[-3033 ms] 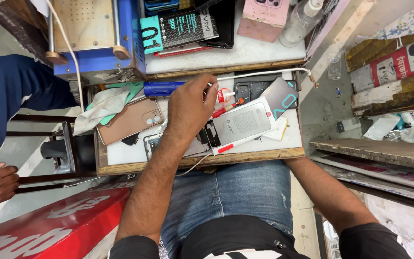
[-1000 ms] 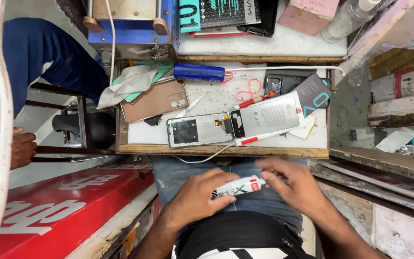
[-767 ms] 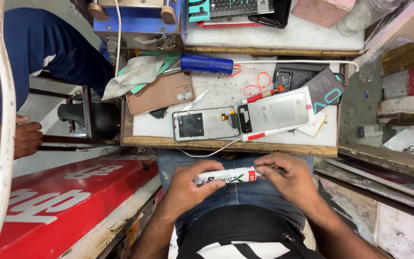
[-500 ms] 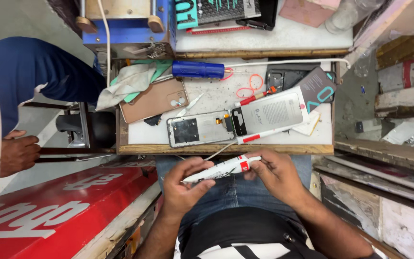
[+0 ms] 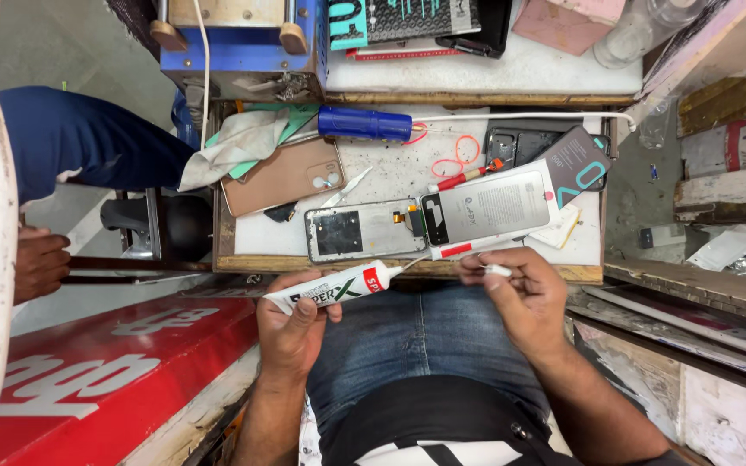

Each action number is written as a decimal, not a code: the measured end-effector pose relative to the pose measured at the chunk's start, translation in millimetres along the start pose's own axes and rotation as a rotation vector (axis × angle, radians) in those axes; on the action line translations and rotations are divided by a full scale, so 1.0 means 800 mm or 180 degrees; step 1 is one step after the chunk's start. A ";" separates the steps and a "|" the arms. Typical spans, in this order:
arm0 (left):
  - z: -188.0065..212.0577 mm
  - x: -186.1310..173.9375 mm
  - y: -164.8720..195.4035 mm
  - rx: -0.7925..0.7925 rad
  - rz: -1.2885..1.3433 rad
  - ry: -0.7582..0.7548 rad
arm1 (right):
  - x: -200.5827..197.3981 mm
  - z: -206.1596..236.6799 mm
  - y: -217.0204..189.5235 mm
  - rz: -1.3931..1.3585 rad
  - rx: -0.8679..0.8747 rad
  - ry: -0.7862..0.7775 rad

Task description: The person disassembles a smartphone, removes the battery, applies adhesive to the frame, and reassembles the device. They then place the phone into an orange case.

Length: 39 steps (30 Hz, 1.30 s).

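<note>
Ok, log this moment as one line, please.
left hand: holds white glue tube | right hand: pinches small white cap | tube nozzle: bare | opened phone: flat on tray

Bright even daylight, soft shadows, sharp centre, slight wide-angle edge distortion.

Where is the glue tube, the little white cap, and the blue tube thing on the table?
glue tube (image 5: 330, 287), head view, on the white middle of its body, in the left hand.
little white cap (image 5: 497, 270), head view, on its side, pinched by the right hand's fingertips.
blue cylinder (image 5: 364, 124), head view, mid-barrel.
</note>
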<state>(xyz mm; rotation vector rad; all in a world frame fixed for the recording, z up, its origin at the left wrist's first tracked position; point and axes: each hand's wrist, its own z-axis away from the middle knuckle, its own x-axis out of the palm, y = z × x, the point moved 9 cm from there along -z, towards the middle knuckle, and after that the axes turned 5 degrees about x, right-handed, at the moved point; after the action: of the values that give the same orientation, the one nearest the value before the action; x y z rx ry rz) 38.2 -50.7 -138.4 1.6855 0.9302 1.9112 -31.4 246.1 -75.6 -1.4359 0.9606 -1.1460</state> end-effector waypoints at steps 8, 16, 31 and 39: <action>-0.002 0.015 -0.012 -0.0064 -0.0055 -0.0112 | 0.054 0.017 0.064 -0.2775 0.1643 -0.0795; 0.005 0.050 -0.006 0.0018 -0.0755 -0.0626 | 0.048 -0.012 -0.007 0.1521 0.0126 -0.0518; 0.011 0.109 0.023 0.1062 -0.2531 -0.1496 | 0.005 -0.001 0.018 0.0862 0.0219 -0.0064; -0.010 0.014 0.034 0.0889 -0.0434 0.0195 | 0.001 0.001 0.020 0.1732 0.0253 -0.0125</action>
<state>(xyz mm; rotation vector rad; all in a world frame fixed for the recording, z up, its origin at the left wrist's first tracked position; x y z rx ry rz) 31.1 -62.8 -111.4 1.6705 1.3533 1.8185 -30.4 242.7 -91.6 -1.0356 1.1712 -0.7388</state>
